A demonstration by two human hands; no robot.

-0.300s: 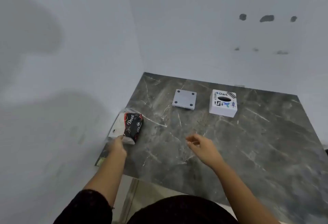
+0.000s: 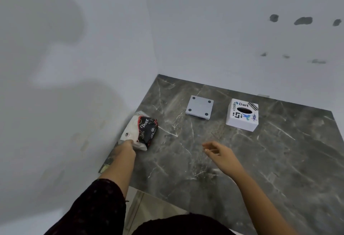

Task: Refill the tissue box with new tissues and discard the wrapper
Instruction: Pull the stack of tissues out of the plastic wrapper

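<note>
A white cube tissue box (image 2: 242,116) with stickers and a dark oval slot on top stands on the grey marble table (image 2: 242,160) at the back right. Its flat grey base plate (image 2: 200,108) lies separately to the left of it. A tissue pack (image 2: 141,130) in a black, red and white "Dove" wrapper lies at the table's left edge by the wall. My left hand (image 2: 125,150) grips the pack's near end. Over the middle of the table hovers my right hand (image 2: 218,152), fingers loosely apart and holding nothing.
White walls meet in a corner behind the table, the left wall running right beside the tissue pack. The table's near edge runs diagonally from the left towards the bottom, with pale floor below it.
The view has barely shifted. My left hand has closed more firmly on the pack's near end; my right hand stays hovering in much the same place.
</note>
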